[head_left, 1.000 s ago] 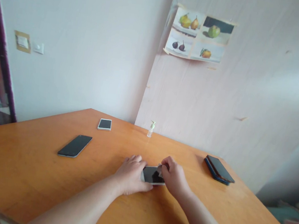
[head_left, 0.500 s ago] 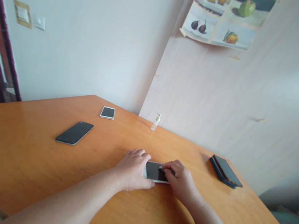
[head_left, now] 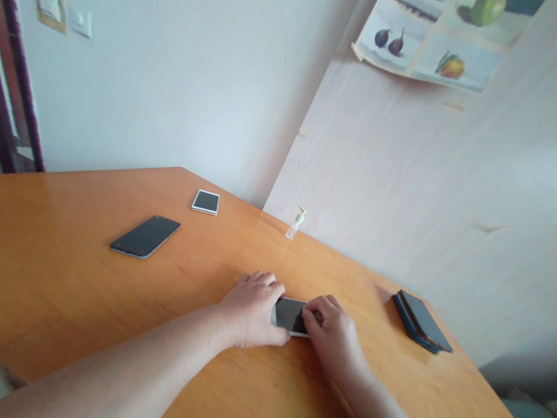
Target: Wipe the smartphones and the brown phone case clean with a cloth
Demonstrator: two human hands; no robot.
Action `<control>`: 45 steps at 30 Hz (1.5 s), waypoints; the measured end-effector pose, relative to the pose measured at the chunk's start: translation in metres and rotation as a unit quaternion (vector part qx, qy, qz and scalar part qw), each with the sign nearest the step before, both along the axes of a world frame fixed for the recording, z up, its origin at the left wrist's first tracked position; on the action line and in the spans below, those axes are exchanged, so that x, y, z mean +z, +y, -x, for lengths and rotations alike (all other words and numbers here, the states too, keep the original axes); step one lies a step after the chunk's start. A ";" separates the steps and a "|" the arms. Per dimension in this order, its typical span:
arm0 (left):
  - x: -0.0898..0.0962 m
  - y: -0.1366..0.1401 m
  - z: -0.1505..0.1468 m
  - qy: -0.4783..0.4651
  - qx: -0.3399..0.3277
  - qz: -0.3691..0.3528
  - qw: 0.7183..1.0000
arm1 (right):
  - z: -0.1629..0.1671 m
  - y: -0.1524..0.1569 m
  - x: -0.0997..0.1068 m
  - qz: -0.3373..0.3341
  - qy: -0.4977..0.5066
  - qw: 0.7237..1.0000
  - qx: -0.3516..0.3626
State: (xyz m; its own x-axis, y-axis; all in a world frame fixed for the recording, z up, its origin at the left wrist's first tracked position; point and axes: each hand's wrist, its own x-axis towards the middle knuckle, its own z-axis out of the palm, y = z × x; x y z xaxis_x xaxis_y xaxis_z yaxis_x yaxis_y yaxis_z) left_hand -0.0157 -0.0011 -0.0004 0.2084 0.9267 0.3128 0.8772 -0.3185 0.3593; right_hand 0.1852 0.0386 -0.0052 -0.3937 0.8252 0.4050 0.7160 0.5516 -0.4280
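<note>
A white-edged smartphone (head_left: 289,314) lies screen up on the wooden table in front of me. My left hand (head_left: 254,310) grips its left end, fingers at the far edge and thumb at the near edge. Over the right part of the screen, my right hand (head_left: 332,329) is closed with its fingertips pinched against the glass. What those fingers hold is hidden now; a small pale bit showed there a moment ago. The phone's right end is covered by this hand.
A large black phone (head_left: 145,237) and a smaller white phone (head_left: 205,202) lie on the left. By the wall stands a small clear pump bottle (head_left: 295,224). Stacked dark devices or cases (head_left: 421,321) rest near the right edge of the table (head_left: 163,377).
My right fingertips have shifted slightly on the phone's screen, and the pale bit at them has gone out of sight. My left hand keeps its grip. The camera view has shifted a little.
</note>
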 end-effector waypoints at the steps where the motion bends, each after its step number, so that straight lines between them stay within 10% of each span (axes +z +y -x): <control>1: 0.000 0.000 0.000 -0.002 -0.001 0.000 1.000 | 0.000 0.000 -0.001 0.003 0.002 1.000 -0.007; 26: 0.008 0.000 0.011 -0.007 0.010 0.051 0.999 | -0.001 -0.006 0.012 0.041 -0.021 0.993 0.105; 45: 0.006 0.003 0.012 -0.017 0.013 0.068 0.997 | -0.010 0.004 0.007 0.016 -0.035 0.999 0.033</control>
